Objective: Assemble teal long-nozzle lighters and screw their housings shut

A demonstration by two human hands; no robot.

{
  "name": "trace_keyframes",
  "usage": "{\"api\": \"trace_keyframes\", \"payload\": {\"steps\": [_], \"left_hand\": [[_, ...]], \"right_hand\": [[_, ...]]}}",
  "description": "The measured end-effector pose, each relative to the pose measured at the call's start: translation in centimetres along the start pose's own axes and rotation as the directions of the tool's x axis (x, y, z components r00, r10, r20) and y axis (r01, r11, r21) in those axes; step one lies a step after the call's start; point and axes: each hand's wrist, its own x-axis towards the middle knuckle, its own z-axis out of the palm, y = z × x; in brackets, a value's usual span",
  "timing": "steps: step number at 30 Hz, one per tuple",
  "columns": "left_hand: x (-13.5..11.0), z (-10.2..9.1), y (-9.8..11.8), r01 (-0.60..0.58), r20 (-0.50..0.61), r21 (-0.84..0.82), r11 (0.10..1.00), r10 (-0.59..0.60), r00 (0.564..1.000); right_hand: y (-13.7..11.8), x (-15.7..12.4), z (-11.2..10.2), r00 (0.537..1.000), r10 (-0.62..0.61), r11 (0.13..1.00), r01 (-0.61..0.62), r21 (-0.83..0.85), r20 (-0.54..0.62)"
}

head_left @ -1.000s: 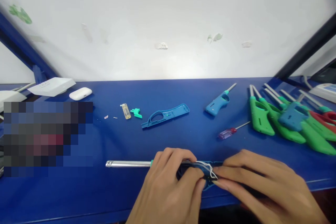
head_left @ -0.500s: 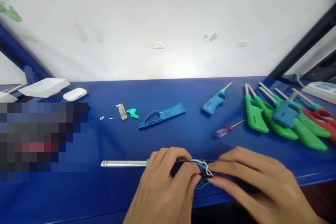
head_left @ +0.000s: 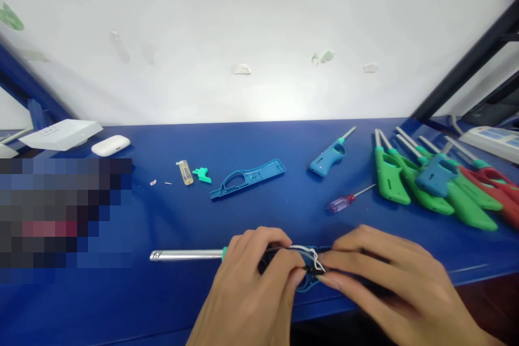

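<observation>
Near the table's front edge lies an opened blue gas lighter (head_left: 313, 282), with its silver barrel (head_left: 186, 255) pointing left. My left hand (head_left: 255, 275) is closed over the lighter's body, its thumb and index finger bent down to a small black part (head_left: 314, 270). From the right, my right hand (head_left: 389, 270) pinches at the same black part with its thumb and fingers. A looped white wire (head_left: 311, 253) runs above it, between the hands. My fingers hide much of the open shell.
Behind my hands lie a loose blue shell half (head_left: 259, 177), a green trigger piece (head_left: 201, 174), a clear fuel tank (head_left: 185, 172) and a screwdriver (head_left: 341, 204). A whole blue lighter (head_left: 324, 161) lies farther back. Several lighters (head_left: 391, 178) are heaped at right; a white case (head_left: 111, 146) is at left.
The whole view has shifted slightly, so things appear a little farther left. Both hands stay at the lighter with almost the same grip.
</observation>
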Motion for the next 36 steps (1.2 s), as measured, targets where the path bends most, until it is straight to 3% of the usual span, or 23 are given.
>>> {"api": "trace_keyframes", "payload": {"steps": [15,20,24,29,32,36], "left_hand": [[0.1,-0.1,0.0,-0.017,-0.013,0.003,1.000,0.017,1.000],[0.1,-0.2,0.2,-0.032,-0.084,0.020,0.999,0.034,0.996],[-0.1,-2.0,0.2,-0.041,-0.066,0.178,0.983,0.053,0.996],[1.9,-6.6,-2.2,0.023,-0.138,0.542,0.840,0.063,0.988],[4.0,-8.5,-5.0,-0.001,0.060,0.648,0.762,-0.049,0.997],[6.2,-8.7,-8.4,-0.102,0.283,0.682,0.724,-0.134,0.950]], "right_hand": [[0.1,-0.4,0.0,1.000,-0.019,1.000,0.018,-0.015,-0.016],[0.3,-0.6,0.1,1.000,0.003,1.000,-0.003,-0.029,-0.003],[0.4,-0.4,0.0,1.000,-0.024,1.000,0.024,-0.012,-0.001],[0.4,-0.3,0.1,1.000,-0.018,1.000,0.018,0.016,-0.001],[0.3,-0.3,0.1,1.000,-0.017,1.000,0.017,0.026,-0.015],[0.3,-0.1,0.1,0.999,-0.028,0.999,0.029,0.030,-0.032]]}}
